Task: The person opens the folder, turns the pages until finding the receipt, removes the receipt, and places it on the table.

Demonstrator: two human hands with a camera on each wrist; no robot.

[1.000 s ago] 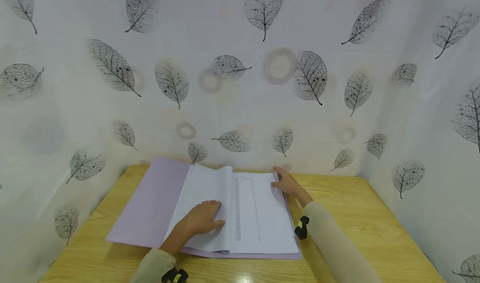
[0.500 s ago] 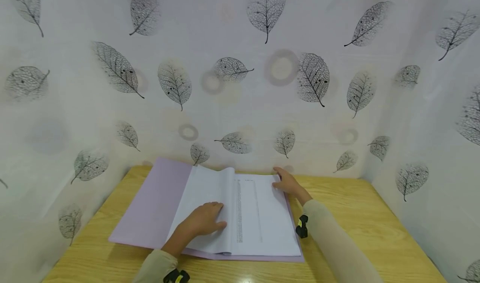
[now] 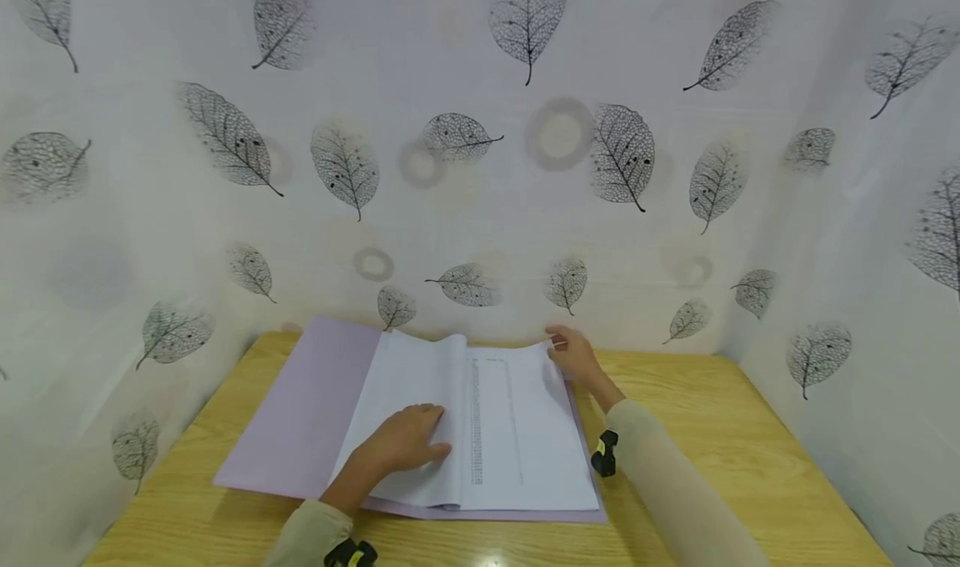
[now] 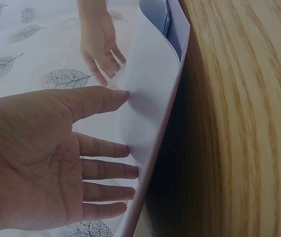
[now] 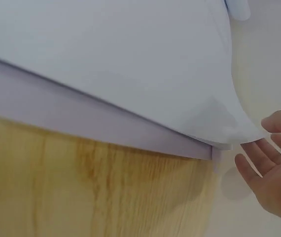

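Observation:
A lilac folder (image 3: 311, 417) lies open with white sheets inside. On its left side, my left hand (image 3: 408, 438) rests with straight fingers on the turned pages (image 3: 405, 367). The left wrist view shows the fingertips of this hand (image 4: 47, 163) touching the paper (image 4: 150, 79). At the far right corner, my right hand (image 3: 573, 357) holds the top page (image 3: 536, 425), which has a narrow column of print. In the right wrist view that page's corner (image 5: 239, 131) is bent up, with the thumb above it and fingers of my right hand (image 5: 278, 163) below.
The folder sits on a wood-grain table (image 3: 675, 467). A pale curtain (image 3: 480, 217) printed with leaves stands behind it and along both sides. Black devices (image 3: 604, 454) are strapped on both wrists.
My right hand has moved up slightly at the far corner, and its fingers have curled as the page's corner rises. The left hand stays in place on the turned pages.

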